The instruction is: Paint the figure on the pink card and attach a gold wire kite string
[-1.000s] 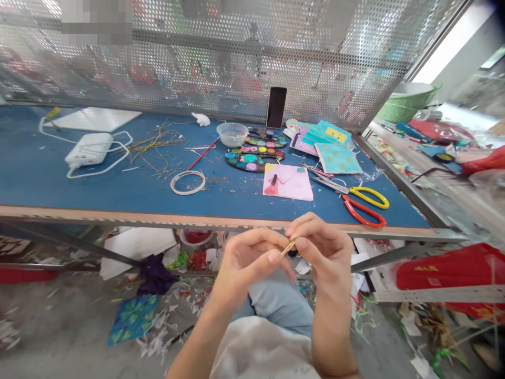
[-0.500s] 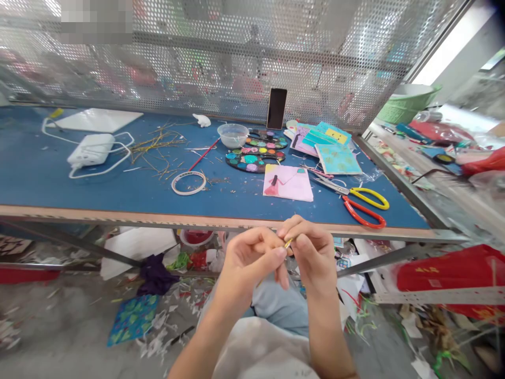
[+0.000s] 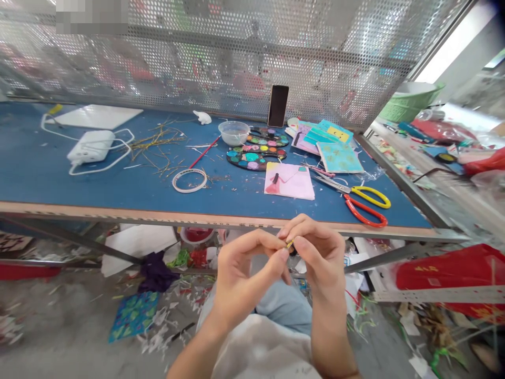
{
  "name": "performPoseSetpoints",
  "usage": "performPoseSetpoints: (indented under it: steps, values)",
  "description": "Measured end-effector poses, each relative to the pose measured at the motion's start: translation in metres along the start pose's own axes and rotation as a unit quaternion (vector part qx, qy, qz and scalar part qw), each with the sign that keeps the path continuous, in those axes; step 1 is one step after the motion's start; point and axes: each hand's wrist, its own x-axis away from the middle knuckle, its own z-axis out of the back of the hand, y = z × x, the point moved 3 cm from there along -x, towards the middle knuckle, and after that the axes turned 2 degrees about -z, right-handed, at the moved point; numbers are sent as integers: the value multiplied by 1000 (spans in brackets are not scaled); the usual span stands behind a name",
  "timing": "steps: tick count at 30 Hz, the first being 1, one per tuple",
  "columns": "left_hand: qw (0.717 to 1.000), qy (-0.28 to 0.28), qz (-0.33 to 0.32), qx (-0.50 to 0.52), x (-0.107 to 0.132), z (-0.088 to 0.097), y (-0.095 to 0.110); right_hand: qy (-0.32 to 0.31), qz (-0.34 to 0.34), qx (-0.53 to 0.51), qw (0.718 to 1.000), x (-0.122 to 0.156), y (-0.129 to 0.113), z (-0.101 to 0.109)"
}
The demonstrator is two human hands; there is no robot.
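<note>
Between my fingertips, just in front of the table edge and above my lap, is a small thin yellow piece [image 3: 291, 243], mostly hidden, so its kind is unclear. My left hand [image 3: 252, 273] pinches one end with thumb and forefinger. My right hand [image 3: 317, 252] pinches the other end, its fingertips touching or nearly touching the left ones. Beyond them on the blue table lies a small pink painted card [image 3: 290, 181]. To its right rest large scissors [image 3: 365, 202] with one yellow and one red handle, blades pointing left.
On the table [image 3: 130, 197] are thin twigs [image 3: 158, 142], a tape roll [image 3: 189, 180], a red brush [image 3: 205, 152], a plastic bowl [image 3: 234, 133], paint palettes [image 3: 256, 158], a propped phone [image 3: 278, 105], painted cards [image 3: 340, 158] and a white power strip [image 3: 91, 147]. Scraps litter the floor.
My hands have shifted slightly to the right and spread a little wider, both still pinching the yellow piece. The view has tilted slightly; the things on the table stay put.
</note>
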Motion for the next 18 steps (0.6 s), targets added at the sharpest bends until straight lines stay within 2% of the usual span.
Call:
performPoseSetpoints:
  steps: [5,12,18]
  values:
    - [1000,2,5,16,0,0,0,6,4,14,1000,0,-2,-1]
    - [990,-25,93,103,-3,0,-2,16,10,28,999,1,-4,-1]
    - [978,-52,135,154,-3,-2,-4,19,18,32,999,0,-3,0]
